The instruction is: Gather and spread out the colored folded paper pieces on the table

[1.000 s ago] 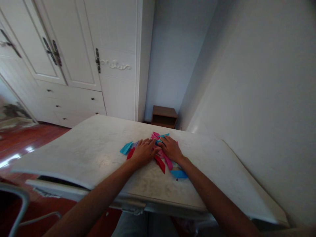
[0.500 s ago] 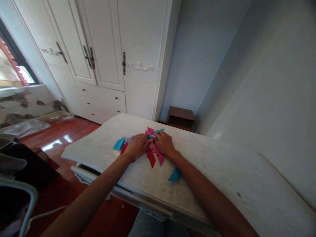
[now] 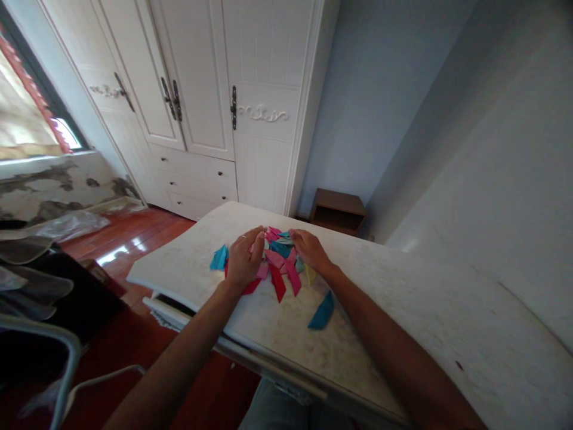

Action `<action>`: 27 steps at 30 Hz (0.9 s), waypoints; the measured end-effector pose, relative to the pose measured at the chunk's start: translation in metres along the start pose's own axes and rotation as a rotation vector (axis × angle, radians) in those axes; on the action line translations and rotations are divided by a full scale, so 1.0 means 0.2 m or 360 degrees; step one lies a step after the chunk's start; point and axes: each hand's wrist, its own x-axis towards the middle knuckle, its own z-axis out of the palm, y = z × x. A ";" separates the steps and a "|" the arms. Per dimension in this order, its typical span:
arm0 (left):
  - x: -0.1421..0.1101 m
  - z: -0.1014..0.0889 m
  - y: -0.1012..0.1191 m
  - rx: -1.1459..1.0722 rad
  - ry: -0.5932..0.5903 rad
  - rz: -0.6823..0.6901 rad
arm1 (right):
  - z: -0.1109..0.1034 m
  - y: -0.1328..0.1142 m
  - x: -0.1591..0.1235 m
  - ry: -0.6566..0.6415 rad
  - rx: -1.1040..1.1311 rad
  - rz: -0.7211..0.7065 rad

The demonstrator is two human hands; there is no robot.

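The left hand (image 3: 243, 260) and right hand (image 3: 311, 251) have parted, leaving the papers (image 3: 280, 249) between them on the tabletop (image 3: 371, 286) more exposed, likely easier to handle; the fingers (image 3: 258, 245) curl, their grip impossible to tell.

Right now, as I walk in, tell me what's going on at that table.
A person has both bare hands at a loose pile of colorful folded pieces on a pale table. The left grip is at the pile's left side, the right grip at its far right edge; whether either holds a piece isn't clear. A dark blue piece lies apart, nearer the person, and a lighter blue one sits left of the left grip.
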 end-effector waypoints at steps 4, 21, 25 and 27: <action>-0.05 -0.07 0.03 0.0179 0.0313 -0.0086 | -0.08 0.02 0.02 -0.0013 0.0109 -0.0029; -0.14 -0.04 0.01 0.0881 -0.0430 -0.0304 | 0.11 -0.14 0.00 -0.0388 -0.0407 -0.0341; -0.13 -0.04 0.00 0.0861 -0.0376 -0.0341 | 0.11 -0.19 -0.03 -0.0271 -0.0334 -0.0307; -0.13 -0.04 -0.01 0.0875 -0.0364 -0.0364 | 0.12 -0.21 -0.04 -0.0235 -0.0260 -0.0295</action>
